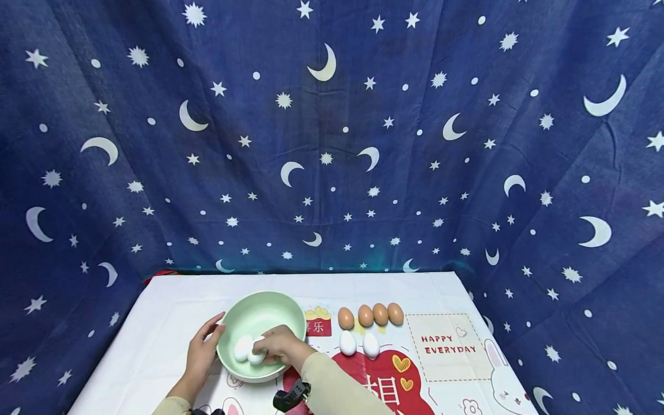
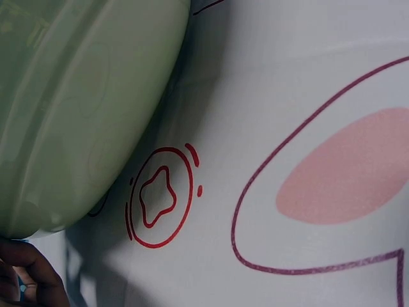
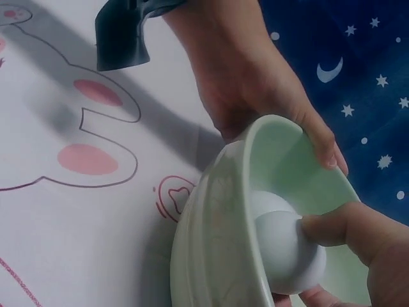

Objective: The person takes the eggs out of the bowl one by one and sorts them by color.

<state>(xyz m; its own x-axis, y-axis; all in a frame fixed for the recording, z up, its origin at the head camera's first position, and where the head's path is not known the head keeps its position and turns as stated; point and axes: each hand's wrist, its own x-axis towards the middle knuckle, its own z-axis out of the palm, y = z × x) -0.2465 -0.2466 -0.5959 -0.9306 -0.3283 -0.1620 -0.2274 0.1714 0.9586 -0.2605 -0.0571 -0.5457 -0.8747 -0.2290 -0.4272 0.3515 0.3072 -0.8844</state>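
Observation:
A pale green bowl (image 1: 261,311) stands on the table's left half, its outer wall (image 2: 96,109) filling the upper left of the left wrist view. At its left rim my left hand (image 1: 202,350) grips it, the thumb lying over the edge in the right wrist view. Inside the bowl, my right hand (image 1: 282,344) pinches a white egg (image 3: 287,252) between thumb and fingers. Another white egg (image 1: 242,347) lies right beside it in the bowl, partly hidden behind the held one in the right wrist view.
Several brown eggs (image 1: 365,315) form a row right of the bowl. In front of them are two white eggs, one on the left (image 1: 347,343) and one on the right (image 1: 371,344). A printed white cloth (image 1: 467,363) covers the table; a blue star-patterned curtain (image 1: 332,202) hangs behind.

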